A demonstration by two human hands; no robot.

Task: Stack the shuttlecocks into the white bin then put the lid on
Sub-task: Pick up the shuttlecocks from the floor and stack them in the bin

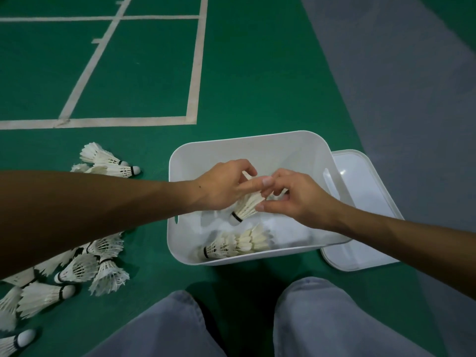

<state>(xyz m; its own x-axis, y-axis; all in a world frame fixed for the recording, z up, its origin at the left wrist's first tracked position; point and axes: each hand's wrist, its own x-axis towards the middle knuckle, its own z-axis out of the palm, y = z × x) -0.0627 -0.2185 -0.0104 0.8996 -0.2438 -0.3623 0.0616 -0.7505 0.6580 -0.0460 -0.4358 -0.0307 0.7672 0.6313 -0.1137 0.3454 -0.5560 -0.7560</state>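
White plastic, smooth and slightly shiny, formed the rectangular bin (257, 145) that stood open on the green court floor (257, 73), and I take this bin as the landmark for everything. Above its middle the two hands met: the left hand (221, 186) and the right hand (296, 194) both had their fingers closed around one white feather shuttlecock (246, 207), whose cork tip with a black band pointed down toward the near-left part of the bin. Inside the bin, near the wall closest to the person, a short row of nested shuttlecocks (237, 244) was already lying on its side. In my judgement the task was only at an early part, because many loose white feather shuttlecocks (85, 271) remained on the floor left of the bin, with another small group (108, 161) further away on the same side. The flat white plastic lid (360, 191) lay on the floor at the right side of the bin, partly hidden behind its wall, not yet used. The person's knees in grey trousers (329, 318) were just in front of the bin. Nothing seemed to block the opening except the hands themselves.
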